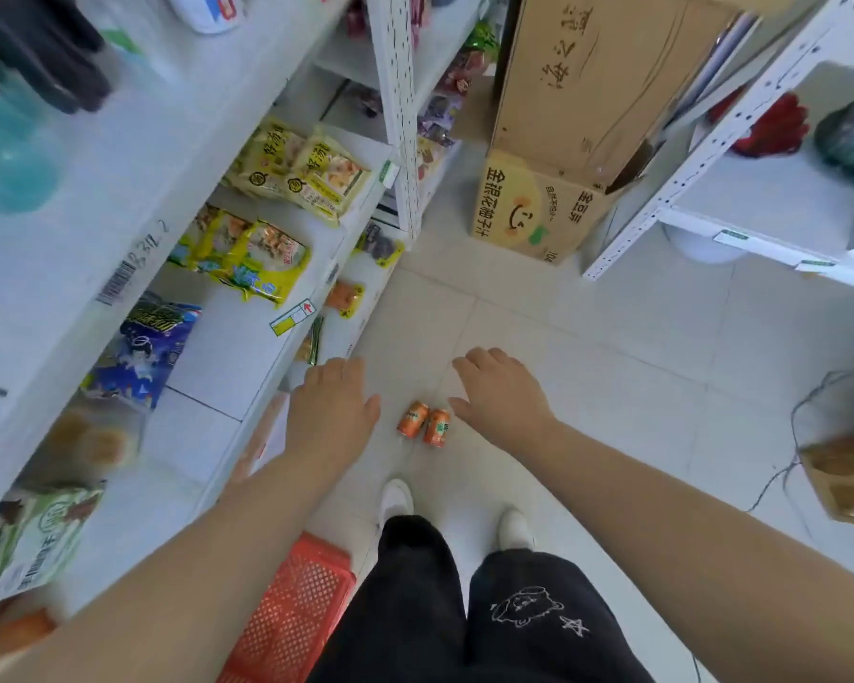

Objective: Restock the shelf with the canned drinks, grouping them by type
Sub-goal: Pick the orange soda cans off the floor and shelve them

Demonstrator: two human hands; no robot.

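Observation:
Two orange drink cans stand side by side on the pale tiled floor, the left can (412,419) touching the right can (437,426). My left hand (333,408) hovers palm down to the left of them, fingers apart, holding nothing. My right hand (500,391) hovers to their right, also empty with fingers spread. The white shelf unit (228,337) runs along my left with snack bags on its tiers.
A red plastic basket (292,608) sits on the floor by my left leg. My white shoes (395,500) stand just behind the cans. Cardboard boxes (538,209) stand ahead. A second white shelf (711,189) is at right, with a cable and a small box (849,475) on the floor.

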